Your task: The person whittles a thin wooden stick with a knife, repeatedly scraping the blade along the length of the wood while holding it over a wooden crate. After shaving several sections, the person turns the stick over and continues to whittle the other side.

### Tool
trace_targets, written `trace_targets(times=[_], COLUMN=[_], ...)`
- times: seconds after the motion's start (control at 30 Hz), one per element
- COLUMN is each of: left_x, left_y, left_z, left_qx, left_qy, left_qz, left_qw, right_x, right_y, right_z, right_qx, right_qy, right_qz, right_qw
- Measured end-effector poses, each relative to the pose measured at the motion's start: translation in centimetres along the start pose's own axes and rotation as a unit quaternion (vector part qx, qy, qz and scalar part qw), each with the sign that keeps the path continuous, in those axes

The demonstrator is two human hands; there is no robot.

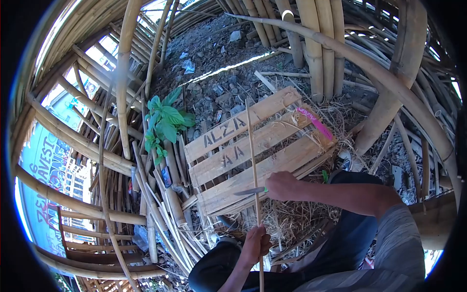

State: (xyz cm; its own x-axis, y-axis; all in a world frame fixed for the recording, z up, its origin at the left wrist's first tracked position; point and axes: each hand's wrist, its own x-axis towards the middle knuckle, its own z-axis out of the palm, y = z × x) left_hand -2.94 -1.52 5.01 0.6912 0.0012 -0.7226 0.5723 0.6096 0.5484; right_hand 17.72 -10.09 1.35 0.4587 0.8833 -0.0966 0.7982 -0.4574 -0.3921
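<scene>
A long, thin bamboo strip (pixel 251 141) stretches from my lap up across a slatted wooden crate (pixel 214 171) with black lettering. Low on the strip, my left hand (pixel 256 246) has its fingers wrapped round it. My right hand (pixel 283 186) is closed on a knife (pixel 248 191), with a bit of green handle showing at the fist. The blade points left and lies across the strip, above my left hand. Curly bamboo shavings (pixel 287 219) cover the ground between my legs.
A bright pink item (pixel 316 124) lies on the crate's right end. Split bamboo strips (pixel 163 214) lie to the left, near a leafy green plant (pixel 165 119). Thick bamboo poles (pixel 318 53) stand behind, and a curved pole (pixel 369 63) arches over the right side.
</scene>
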Motion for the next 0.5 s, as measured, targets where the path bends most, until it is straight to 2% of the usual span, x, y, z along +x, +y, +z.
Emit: trace_targets(times=[0.03,0.1,0.13,0.2,0.23,0.27,0.33,0.37,0.43,0.5], left_x=[-0.4,-1.0,-0.7,-0.3,-0.4,-0.5,-0.6,-0.7,-1.3,-1.4], left_y=[-0.1,-0.8,-0.7,-0.5,-0.3,-0.1,-0.1,-0.4,-1.1,-1.0], left_z=[0.5,0.8,0.9,0.2,0.2,0.2,0.4,0.6,1.2,1.5], left_qx=[0.013,0.021,0.042,0.051,0.040,0.032,0.045,0.052,0.075,0.100], left_qy=[0.012,0.023,0.029,0.006,0.001,-0.002,0.014,0.030,0.046,0.028], left_qz=[0.004,-0.001,0.006,0.020,0.012,0.003,0.006,0.006,0.011,0.012], left_qw=[1.000,1.000,0.999,0.998,0.999,0.999,0.999,0.998,0.996,0.995], right_x=[0.7,1.9,1.5,0.9,0.6,0.1,-0.5,0.0,2.2,2.1], right_y=[1.4,5.9,5.8,5.0,4.0,2.7,0.2,0.6,5.4,9.1], right_z=[0.1,-2.2,-2.5,-3.6,-2.9,-1.9,-0.9,-1.3,-2.1,-4.2], right_qx=[-0.029,-0.059,-0.059,0.039,0.031,0.030,-0.007,0.004,0.047,-0.011], right_qy=[0.015,0.013,0.016,0.048,0.030,0.032,-0.008,-0.028,0.028,0.116], right_qz=[-0.003,0.077,0.084,0.162,0.121,0.121,0.007,0.018,0.220,0.238], right_qw=[0.999,0.995,0.995,0.985,0.992,0.992,1.000,0.999,0.974,0.964])
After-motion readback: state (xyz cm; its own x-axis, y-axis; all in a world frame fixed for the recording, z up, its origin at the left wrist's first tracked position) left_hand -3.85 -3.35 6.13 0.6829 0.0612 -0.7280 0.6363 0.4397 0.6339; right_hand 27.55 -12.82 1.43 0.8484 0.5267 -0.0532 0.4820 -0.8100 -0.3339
